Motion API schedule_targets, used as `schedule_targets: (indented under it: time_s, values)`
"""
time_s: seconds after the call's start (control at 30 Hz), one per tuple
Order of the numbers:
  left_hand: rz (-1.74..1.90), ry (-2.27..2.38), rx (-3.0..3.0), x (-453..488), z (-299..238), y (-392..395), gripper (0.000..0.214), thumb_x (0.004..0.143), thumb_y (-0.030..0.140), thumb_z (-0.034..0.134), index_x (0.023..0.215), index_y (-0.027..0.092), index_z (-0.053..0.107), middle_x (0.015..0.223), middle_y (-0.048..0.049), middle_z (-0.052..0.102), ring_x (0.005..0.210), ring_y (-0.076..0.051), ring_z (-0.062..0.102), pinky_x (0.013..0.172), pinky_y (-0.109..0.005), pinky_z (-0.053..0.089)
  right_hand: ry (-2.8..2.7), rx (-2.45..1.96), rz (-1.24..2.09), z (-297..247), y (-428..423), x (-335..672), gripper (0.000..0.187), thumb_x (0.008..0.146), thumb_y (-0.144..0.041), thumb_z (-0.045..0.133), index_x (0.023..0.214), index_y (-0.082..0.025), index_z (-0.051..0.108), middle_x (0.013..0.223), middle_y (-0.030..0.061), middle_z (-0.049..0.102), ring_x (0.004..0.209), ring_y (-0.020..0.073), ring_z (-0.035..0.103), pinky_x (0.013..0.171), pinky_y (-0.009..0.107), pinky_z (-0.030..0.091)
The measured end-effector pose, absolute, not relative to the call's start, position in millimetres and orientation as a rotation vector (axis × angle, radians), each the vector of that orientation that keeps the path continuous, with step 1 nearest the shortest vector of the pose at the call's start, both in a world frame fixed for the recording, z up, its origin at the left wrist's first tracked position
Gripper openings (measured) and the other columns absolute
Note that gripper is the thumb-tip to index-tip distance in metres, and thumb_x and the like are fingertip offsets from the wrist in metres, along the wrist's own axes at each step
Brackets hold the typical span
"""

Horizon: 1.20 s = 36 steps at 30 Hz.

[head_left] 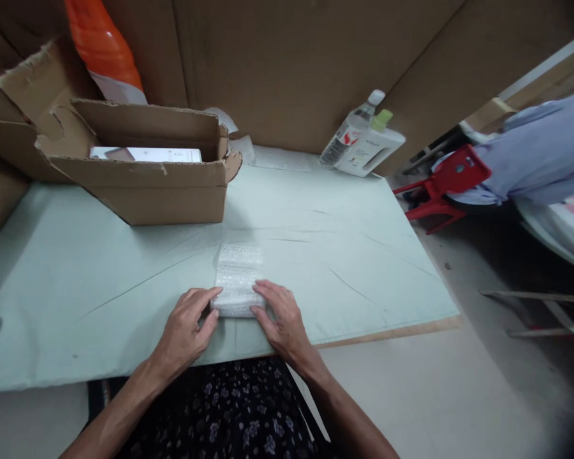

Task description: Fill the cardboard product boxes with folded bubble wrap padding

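Note:
A strip of clear bubble wrap point(240, 274) lies on the pale green table cover in front of me, its near end rolled into a thick bundle. My left hand point(187, 322) grips the left end of that roll between thumb and fingers. At the opposite end, my right hand point(283, 317) pinches the roll in the same way. The flat part of the wrap stretches away from me. Whatever may be inside the roll cannot be made out.
An open cardboard box point(176, 191) with a white box point(146, 155) inside stands at the back left, before an orange bottle point(103, 51). A clear bottle point(351, 131) and a white jug point(370, 150) stand at the back right. A person point(545, 150) sits beyond on a red chair point(452, 178).

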<state>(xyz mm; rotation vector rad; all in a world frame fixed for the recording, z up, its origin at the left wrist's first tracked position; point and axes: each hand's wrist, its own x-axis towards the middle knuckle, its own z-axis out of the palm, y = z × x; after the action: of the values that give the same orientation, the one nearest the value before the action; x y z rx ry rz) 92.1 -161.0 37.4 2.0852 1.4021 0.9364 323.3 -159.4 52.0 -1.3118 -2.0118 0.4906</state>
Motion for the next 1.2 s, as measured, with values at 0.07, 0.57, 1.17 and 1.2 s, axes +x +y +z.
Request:
schedule_targets:
  time_s: [0.07, 0.57, 1.17, 1.2]
  values:
    - [0.937, 1.483, 2.092, 96, 36, -153, 0.030, 0.096, 0.022, 0.053, 0.125, 0.019, 0.060, 0.102, -0.0075, 0.071, 0.094, -0.022, 0.064, 0.083, -0.039, 0.054, -2.008, -1.346, 0.361, 51, -159, 323, 0.032, 0.096, -0.024, 0.059, 0.128, -0.023, 0.062, 0.135, 0.0142, 0.063, 0.120, 0.0278, 0.061, 0.096, 0.046, 0.049]
    - [1.001, 1.386, 2.122, 97, 50, -170, 0.041, 0.095, 0.013, 0.052, 0.135, 0.021, 0.052, 0.107, -0.0058, 0.071, 0.100, -0.021, 0.063, 0.089, -0.037, 0.052, -2.102, -1.257, 0.520, 59, -163, 317, 0.022, 0.097, -0.021, 0.060, 0.118, -0.023, 0.067, 0.107, 0.0073, 0.075, 0.102, 0.0238, 0.067, 0.090, 0.044, 0.051]
    - [0.967, 1.437, 1.128, 103, 49, -175, 0.047, 0.091, 0.045, 0.059, 0.128, 0.016, 0.060, 0.127, -0.0149, 0.070, 0.114, -0.026, 0.068, 0.104, -0.048, 0.052, -1.638, -1.385, 0.796, 43, -151, 305, 0.031, 0.097, -0.028, 0.057, 0.126, -0.023, 0.063, 0.116, 0.0078, 0.073, 0.101, 0.0221, 0.069, 0.088, 0.035, 0.056]
    - [0.946, 1.379, 1.095, 106, 49, -177, 0.048, 0.091, 0.045, 0.060, 0.129, 0.016, 0.060, 0.130, -0.0154, 0.068, 0.118, -0.027, 0.067, 0.107, -0.049, 0.050, -1.566, -1.362, 0.887, 44, -152, 303, 0.031, 0.097, -0.030, 0.057, 0.126, -0.022, 0.062, 0.115, 0.0076, 0.073, 0.099, 0.0212, 0.069, 0.086, 0.033, 0.056]
